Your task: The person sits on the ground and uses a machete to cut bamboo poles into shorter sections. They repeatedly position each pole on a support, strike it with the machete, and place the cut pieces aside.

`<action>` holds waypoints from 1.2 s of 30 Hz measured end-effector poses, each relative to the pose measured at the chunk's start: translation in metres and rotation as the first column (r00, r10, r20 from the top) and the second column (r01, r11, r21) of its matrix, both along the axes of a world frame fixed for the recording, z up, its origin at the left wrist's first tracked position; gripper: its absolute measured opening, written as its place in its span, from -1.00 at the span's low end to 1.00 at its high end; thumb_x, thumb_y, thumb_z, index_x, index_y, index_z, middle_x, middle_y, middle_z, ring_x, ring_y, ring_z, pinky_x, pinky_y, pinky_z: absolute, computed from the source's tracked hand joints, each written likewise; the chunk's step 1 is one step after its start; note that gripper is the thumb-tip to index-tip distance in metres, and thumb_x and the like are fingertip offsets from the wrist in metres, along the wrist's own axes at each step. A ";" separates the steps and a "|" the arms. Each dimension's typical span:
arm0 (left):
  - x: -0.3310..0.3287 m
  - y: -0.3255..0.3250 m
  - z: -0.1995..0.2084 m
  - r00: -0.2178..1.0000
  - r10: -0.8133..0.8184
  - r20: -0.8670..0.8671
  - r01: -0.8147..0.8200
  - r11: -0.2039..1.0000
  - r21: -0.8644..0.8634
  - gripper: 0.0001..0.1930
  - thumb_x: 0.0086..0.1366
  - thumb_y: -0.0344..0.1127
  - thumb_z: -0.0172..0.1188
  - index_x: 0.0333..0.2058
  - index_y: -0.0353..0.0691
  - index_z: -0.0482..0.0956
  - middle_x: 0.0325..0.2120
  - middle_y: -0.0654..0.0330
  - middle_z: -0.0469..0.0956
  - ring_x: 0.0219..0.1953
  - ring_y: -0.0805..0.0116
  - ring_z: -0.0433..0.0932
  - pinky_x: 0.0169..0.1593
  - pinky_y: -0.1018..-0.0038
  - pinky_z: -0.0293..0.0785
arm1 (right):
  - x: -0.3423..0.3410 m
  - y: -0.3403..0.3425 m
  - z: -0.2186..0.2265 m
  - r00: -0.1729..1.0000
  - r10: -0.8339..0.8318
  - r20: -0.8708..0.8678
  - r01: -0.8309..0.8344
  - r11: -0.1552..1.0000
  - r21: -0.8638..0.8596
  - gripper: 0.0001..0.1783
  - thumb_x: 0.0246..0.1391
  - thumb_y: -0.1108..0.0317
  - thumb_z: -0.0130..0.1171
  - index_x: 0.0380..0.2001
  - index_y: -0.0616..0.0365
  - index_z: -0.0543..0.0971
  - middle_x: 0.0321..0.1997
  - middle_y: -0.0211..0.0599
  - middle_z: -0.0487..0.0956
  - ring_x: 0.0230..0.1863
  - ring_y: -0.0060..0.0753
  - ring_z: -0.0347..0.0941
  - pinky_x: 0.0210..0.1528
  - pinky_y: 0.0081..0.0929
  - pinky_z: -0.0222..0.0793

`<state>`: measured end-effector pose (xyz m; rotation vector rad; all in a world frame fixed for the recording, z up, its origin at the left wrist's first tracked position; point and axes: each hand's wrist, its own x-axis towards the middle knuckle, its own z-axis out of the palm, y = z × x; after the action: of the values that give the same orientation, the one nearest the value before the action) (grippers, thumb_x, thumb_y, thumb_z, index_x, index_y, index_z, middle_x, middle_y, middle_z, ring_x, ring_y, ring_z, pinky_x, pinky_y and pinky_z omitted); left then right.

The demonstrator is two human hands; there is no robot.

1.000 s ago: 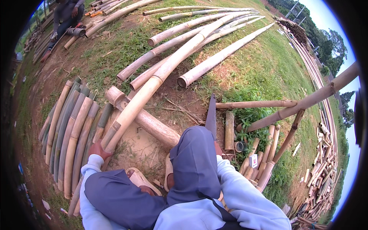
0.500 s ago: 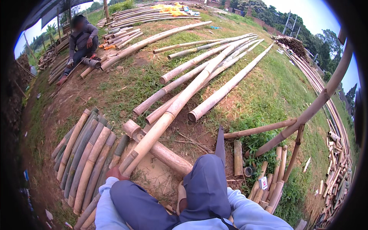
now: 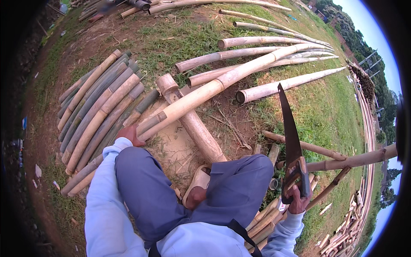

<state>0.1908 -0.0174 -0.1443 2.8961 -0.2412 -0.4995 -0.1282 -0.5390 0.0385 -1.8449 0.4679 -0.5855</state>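
My left hand (image 3: 130, 136) is closed round the near end of a long pale bamboo pole (image 3: 205, 91). A short greyish-brown section (image 3: 152, 123) shows along the pole just beyond that hand. Under the pole, a thick bamboo log (image 3: 201, 135) lies crosswise, holding its near part off the ground. On the right, my right hand (image 3: 297, 200) grips a handsaw (image 3: 291, 137) by its dark handle. The blade points up and away, apart from the pole.
Cut bamboo lengths (image 3: 100, 107) are stacked at my left. More long poles (image 3: 257, 43) lie on the grass ahead. A slanting bamboo frame (image 3: 355, 157) and short bamboo pieces (image 3: 263, 220) stand close on my right. A co-worker is partly in view at the far left.
The view has tipped downward and turned. My right hand has come into sight with the handsaw, whose blade was partly hidden behind my knee before. My left hand stays at the pole's end.
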 end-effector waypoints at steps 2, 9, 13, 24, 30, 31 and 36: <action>-0.005 0.009 -0.004 1.000 0.007 -0.026 -0.007 1.000 0.005 -0.04 -0.15 0.07 0.56 0.23 -0.28 0.48 -0.03 -0.17 0.65 0.02 -0.17 0.64 0.13 0.09 0.56 | 0.013 0.018 0.016 0.989 0.144 0.037 -0.146 0.989 0.028 -0.61 0.18 0.26 0.29 -0.09 0.36 0.49 -0.59 -0.34 0.47 -0.62 -0.52 0.40 -0.53 -0.54 0.35; -0.008 -0.002 0.006 0.999 0.040 -0.032 -0.039 0.999 0.034 -0.09 -0.09 0.03 0.56 0.23 -0.28 0.48 -0.08 -0.18 0.67 -0.02 -0.18 0.65 0.10 0.10 0.57 | 0.105 0.128 -0.035 0.903 0.410 -0.128 -0.363 0.888 0.282 -0.73 0.19 0.40 0.38 -0.12 0.30 0.59 -0.51 -0.46 0.51 -0.52 -0.65 0.40 -0.46 -0.59 0.32; -0.011 -0.002 0.012 0.999 0.039 -0.038 -0.037 0.998 0.052 -0.15 -0.07 0.05 0.54 0.18 -0.28 0.51 -0.15 -0.18 0.69 -0.08 -0.17 0.67 0.07 0.09 0.59 | 0.143 0.167 -0.086 0.813 0.571 -0.111 -0.573 0.820 0.021 -0.77 0.14 0.44 0.40 -0.20 0.31 0.59 -0.49 -0.26 0.55 -0.49 -0.45 0.49 -0.39 -0.46 0.40; -0.012 0.000 0.010 1.000 0.014 -0.019 -0.014 0.999 0.042 -0.21 -0.07 0.04 0.53 0.11 -0.24 0.53 -0.20 -0.10 0.70 -0.12 -0.13 0.68 0.00 0.09 0.60 | 0.137 0.171 -0.113 0.713 0.670 -0.205 -0.691 0.721 -0.052 -0.77 0.07 0.47 0.41 -0.25 0.28 0.57 -0.53 -0.14 0.54 -0.54 -0.20 0.55 -0.45 -0.39 0.40; -0.011 0.001 0.003 0.999 0.029 -0.039 -0.028 0.999 0.019 -0.10 -0.15 0.01 0.53 0.21 -0.24 0.49 -0.07 -0.12 0.67 -0.07 -0.14 0.66 0.06 0.09 0.58 | 0.129 0.181 -0.092 0.688 0.679 -0.258 -0.692 0.720 0.048 -0.81 0.09 0.47 0.39 -0.24 0.27 0.61 -0.55 -0.17 0.57 -0.57 -0.24 0.55 -0.44 -0.41 0.42; -0.010 0.001 0.004 0.999 0.026 -0.045 -0.025 0.999 0.026 -0.10 -0.15 0.01 0.53 0.21 -0.23 0.49 -0.07 -0.12 0.67 -0.07 -0.14 0.66 0.06 0.09 0.58 | 0.136 0.186 -0.088 0.685 0.683 -0.253 -0.692 0.719 0.068 -0.81 0.10 0.48 0.38 -0.24 0.27 0.61 -0.54 -0.17 0.57 -0.57 -0.25 0.55 -0.44 -0.42 0.43; -0.006 -0.004 0.009 0.996 0.031 -0.082 -0.027 0.999 0.045 -0.10 -0.16 0.00 0.52 0.21 -0.23 0.49 -0.08 -0.12 0.67 -0.06 -0.14 0.65 0.08 0.10 0.57 | 0.155 0.190 -0.090 0.640 0.698 -0.321 -0.709 0.698 0.102 -0.79 0.11 0.50 0.35 -0.18 0.27 0.62 -0.49 -0.14 0.60 -0.51 -0.25 0.57 -0.39 -0.39 0.45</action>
<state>0.1845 -0.0210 -0.1357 2.9081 -0.1775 -0.6259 0.0270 -0.3486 -0.0516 -1.9747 -0.0830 0.2775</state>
